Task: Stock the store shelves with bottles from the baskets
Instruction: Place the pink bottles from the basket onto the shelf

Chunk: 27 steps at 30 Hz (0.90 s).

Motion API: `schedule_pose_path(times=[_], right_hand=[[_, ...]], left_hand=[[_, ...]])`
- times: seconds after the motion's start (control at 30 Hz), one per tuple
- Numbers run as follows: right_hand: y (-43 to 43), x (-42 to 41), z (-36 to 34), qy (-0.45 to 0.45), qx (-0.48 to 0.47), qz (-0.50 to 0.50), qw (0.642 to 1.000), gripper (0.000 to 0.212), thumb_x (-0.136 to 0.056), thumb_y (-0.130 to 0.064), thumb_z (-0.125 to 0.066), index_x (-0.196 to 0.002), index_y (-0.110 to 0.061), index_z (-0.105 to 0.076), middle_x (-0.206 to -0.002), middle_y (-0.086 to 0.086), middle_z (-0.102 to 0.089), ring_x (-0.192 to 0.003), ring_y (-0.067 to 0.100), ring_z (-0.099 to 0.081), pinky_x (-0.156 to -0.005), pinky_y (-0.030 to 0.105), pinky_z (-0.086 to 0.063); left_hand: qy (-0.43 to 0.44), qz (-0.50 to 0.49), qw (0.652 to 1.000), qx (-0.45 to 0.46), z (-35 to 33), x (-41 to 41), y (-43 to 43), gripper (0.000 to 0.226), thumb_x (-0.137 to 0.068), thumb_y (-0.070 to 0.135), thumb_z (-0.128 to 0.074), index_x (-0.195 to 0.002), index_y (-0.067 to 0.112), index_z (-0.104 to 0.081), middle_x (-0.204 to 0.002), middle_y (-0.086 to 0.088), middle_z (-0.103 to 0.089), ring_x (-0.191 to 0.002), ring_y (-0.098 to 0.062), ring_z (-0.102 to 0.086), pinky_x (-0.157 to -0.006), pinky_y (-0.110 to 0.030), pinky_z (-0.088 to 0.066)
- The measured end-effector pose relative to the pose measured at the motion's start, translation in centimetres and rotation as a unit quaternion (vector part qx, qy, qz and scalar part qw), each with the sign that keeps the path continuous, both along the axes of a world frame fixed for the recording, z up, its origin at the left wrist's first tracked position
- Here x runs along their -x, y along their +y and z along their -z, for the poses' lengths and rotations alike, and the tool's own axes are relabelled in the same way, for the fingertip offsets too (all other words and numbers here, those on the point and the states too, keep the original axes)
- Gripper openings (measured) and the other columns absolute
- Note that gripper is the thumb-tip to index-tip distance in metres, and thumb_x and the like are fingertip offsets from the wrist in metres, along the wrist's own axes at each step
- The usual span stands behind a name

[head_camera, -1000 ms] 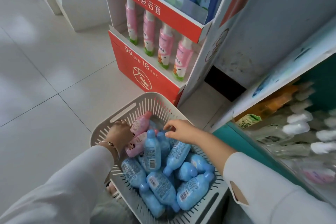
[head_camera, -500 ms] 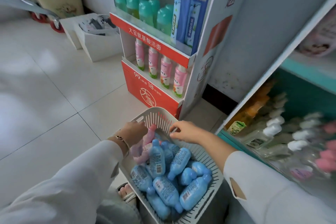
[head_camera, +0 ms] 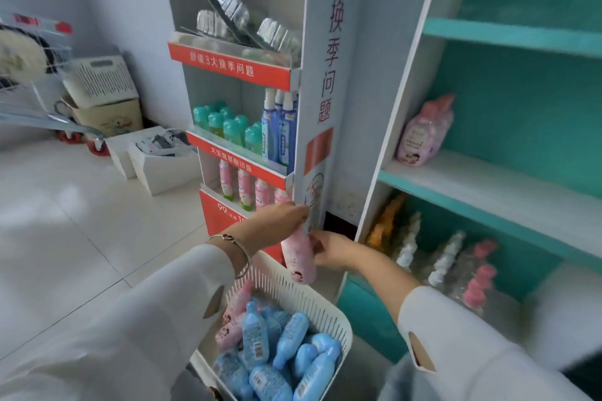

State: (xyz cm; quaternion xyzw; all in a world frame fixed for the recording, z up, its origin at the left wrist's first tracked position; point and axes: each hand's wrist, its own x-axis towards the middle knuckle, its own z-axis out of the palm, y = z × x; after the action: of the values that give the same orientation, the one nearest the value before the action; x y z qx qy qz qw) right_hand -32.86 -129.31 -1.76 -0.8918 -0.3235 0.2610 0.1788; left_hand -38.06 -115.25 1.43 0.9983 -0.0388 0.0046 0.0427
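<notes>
Risk: pink bottle (head_camera: pixel 298 259) hangs above basket (head_camera: pixel 325 304) rim, my left hand (head_camera: pixel 281 215) pinching only its top, right hand (head_camera: pixel 334 249) touching its side, grip unclear. Fumbled handover could drop it.

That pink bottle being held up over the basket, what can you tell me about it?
The pink bottle looks like smooth plastic, with a dark printed picture near its lower end. It hangs nearly upright above the rim of the white basket, top end hidden inside the left hand, which grips it. The right hand holds its side. Blur makes the label unreadable.
</notes>
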Motion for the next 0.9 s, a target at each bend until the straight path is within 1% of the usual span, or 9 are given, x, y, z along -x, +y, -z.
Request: schedule_pose_path(times=[0.13,0.2,0.23,0.37,0.5,0.57,0.7,0.8,0.9], right_hand=[[-3.1,0.5,-2.6,0.05,-0.113,0.069,0.99,0.064,-0.076,-0.026,-0.074,-0.134,-0.022,-0.045,-0.13,0.001,-0.056,-0.119,0.023,-0.054,-0.102,0.039,-0.044],[-4.6,0.8,-4.1,0.019,-0.162,0.086,0.983,0.059,-0.076,-0.029,-0.075,-0.129,-0.02,-0.05,-0.126,0.001,-0.059,-0.117,0.021,-0.056,-0.101,0.04,-0.046],[-5.3,0.9,-4.9,-0.009,-0.176,0.09,0.98,0.054,-0.079,-0.029,-0.073,-0.126,-0.018,-0.05,-0.124,0.001,-0.06,-0.115,0.02,-0.056,-0.1,0.035,-0.046],[-8.3,0.3,-7.8,-0.083,-0.237,0.119,0.961,0.049,-0.083,-0.028,-0.069,-0.124,-0.013,-0.047,-0.114,-0.002,-0.055,-0.116,0.017,-0.054,-0.09,0.019,-0.04],[-10.6,-2.3,-10.7,-0.094,-0.313,0.185,0.927,0.061,-0.083,-0.026,-0.07,-0.134,-0.016,-0.038,-0.13,0.001,-0.052,-0.123,0.02,-0.049,-0.096,0.028,-0.041],[-11.7,-4.4,-11.7,-0.096,-0.352,0.222,0.904,0.063,-0.081,-0.023,-0.072,-0.135,-0.016,-0.038,-0.132,0.004,-0.053,-0.122,0.023,-0.05,-0.097,0.034,-0.043],[-13.3,-8.6,-12.7,-0.128,-0.383,0.303,0.863,0.064,-0.077,-0.02,-0.076,-0.132,-0.014,-0.042,-0.127,0.008,-0.057,-0.116,0.029,-0.054,-0.097,0.047,-0.047],[-13.6,-11.2,-12.6,-0.133,-0.352,0.317,0.871,0.065,-0.079,-0.017,-0.074,-0.134,-0.013,-0.039,-0.128,0.008,-0.055,-0.116,0.028,-0.054,-0.095,0.042,-0.048],[-12.7,-12.8,-11.6,-0.127,-0.31,0.294,0.895,0.068,-0.076,-0.018,-0.076,-0.133,-0.015,-0.04,-0.126,0.009,-0.056,-0.116,0.029,-0.054,-0.096,0.044,-0.047]], left_hand=[[-0.096,-0.009,0.995,0.023,-4.8,0.0,-4.1,0.021,-0.101,0.02,-0.032,-0.103,0.007,-0.048,-0.093,-0.007,-0.055,-0.078,-0.022,-0.055,-0.064,-0.032,-0.045],[-0.146,-0.008,0.989,0.035,-6.4,-0.3,-6.0,0.024,-0.101,0.026,-0.033,-0.103,0.008,-0.049,-0.095,-0.007,-0.058,-0.08,-0.023,-0.059,-0.069,-0.036,-0.052],[-0.16,-0.008,0.986,0.048,-7.1,-0.6,-6.9,0.025,-0.1,0.028,-0.034,-0.104,0.01,-0.05,-0.098,-0.006,-0.059,-0.084,-0.023,-0.061,-0.072,-0.037,-0.053],[-0.195,-0.005,0.972,0.13,-9.9,-2.0,-10.2,0.036,-0.097,0.034,-0.04,-0.127,0.015,-0.046,-0.123,-0.005,-0.055,-0.105,-0.021,-0.058,-0.083,-0.03,-0.047],[-0.242,-0.001,0.94,0.239,-11.7,-3.7,-12.3,0.043,-0.1,0.025,-0.035,-0.142,0.017,-0.031,-0.135,-0.011,-0.046,-0.119,-0.024,-0.049,-0.098,-0.035,-0.041],[-0.236,-0.016,0.931,0.278,-11.6,-4.7,-12.9,0.045,-0.1,0.021,-0.035,-0.143,0.017,-0.027,-0.138,-0.011,-0.042,-0.123,-0.024,-0.046,-0.102,-0.035,-0.039],[-0.165,-0.028,0.95,0.265,-10.1,-6.6,-13.3,0.048,-0.098,0.012,-0.036,-0.145,0.016,-0.027,-0.14,-0.01,-0.04,-0.126,-0.023,-0.043,-0.105,-0.034,-0.037],[-0.118,-0.028,0.966,0.228,-8.7,-8.1,-13.5,0.052,-0.096,0.004,-0.035,-0.146,0.017,-0.025,-0.145,-0.007,-0.035,-0.131,-0.024,-0.037,-0.108,-0.034,-0.033],[-0.081,-0.031,0.974,0.208,-7.5,-9.4,-13.6,0.06,-0.094,0.001,-0.036,-0.148,0.02,-0.018,-0.151,-0.003,-0.028,-0.137,-0.024,-0.029,-0.111,-0.037,-0.03]])
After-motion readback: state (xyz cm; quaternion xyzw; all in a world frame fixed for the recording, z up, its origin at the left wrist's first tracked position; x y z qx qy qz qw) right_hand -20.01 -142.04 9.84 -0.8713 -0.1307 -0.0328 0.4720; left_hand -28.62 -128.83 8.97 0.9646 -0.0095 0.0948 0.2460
